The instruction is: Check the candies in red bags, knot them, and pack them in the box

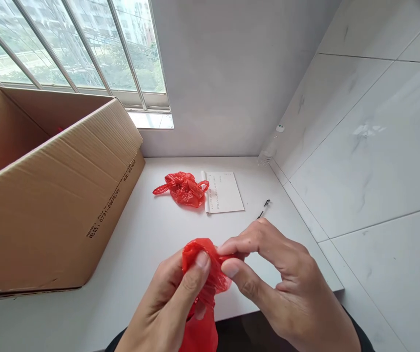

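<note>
Thin glossy plastic bag point(213, 282) (crinkled)

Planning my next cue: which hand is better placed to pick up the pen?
Probably the right: the right hand is nearest the pen, on its side of the table; the left hand is farther off. Both pinch the red bag.

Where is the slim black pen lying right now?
In the head view, the slim black pen lies on the white table, right of the white paper sheet, just beyond the right hand.

Left hand point(173, 303) and right hand point(279, 283) pinch together, thumbs seemingly touching.
</note>
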### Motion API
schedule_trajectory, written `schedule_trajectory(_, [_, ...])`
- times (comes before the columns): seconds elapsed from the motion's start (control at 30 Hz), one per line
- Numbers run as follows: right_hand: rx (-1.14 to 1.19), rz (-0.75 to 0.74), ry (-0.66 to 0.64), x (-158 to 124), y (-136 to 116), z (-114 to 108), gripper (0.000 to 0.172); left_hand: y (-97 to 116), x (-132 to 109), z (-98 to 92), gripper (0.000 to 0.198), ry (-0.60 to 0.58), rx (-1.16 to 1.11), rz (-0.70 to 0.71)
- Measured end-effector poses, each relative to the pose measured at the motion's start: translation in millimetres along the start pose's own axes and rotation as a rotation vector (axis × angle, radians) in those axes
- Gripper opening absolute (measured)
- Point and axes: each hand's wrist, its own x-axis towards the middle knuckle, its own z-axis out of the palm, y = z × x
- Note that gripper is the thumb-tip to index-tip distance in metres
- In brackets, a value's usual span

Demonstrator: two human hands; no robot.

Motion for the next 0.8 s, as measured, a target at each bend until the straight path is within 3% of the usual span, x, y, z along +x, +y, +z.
schedule_trajectory(0.23, [0.082,0.090,0.024,-4.9,-1.6,-1.5,0.008,-16.1,11.6,-27.2,0.035,-0.135,0.080,0.310])
schedule_trajectory(0.33, [0.131,0.114,0.004,-6.2,-5.6,-0.1,0.009,-22.4,7.6,-26.7,0.038,-0.153,0.111,0.304])
schedule_trajectory(0.43, [0.146,0.099,-0.024,-7.8,-7.8,1.2,0.011,-24.6,11.1,-23.6,0.029,-0.143,0.072,0.306])
schedule_trajectory(0.6, [0.161,0.081,-0.067,-9.9,-0.9,0.4,0.002,-2.8,15.6,-14.0,0.026,-0.263,0.083,0.318])
schedule_trajectory(0.7, [0.171,0.105,-0.050,-6.4,9.4,1.6,0.017,10.0,10.8,-6.7,0.023,-0.318,0.166,0.291])
schedule_trajectory(0.8, [0.203,0.164,-0.136,-0.4,20.4,3.6,0.031,11.7,6.9,-4.3,0.015,-0.308,0.282,0.345])
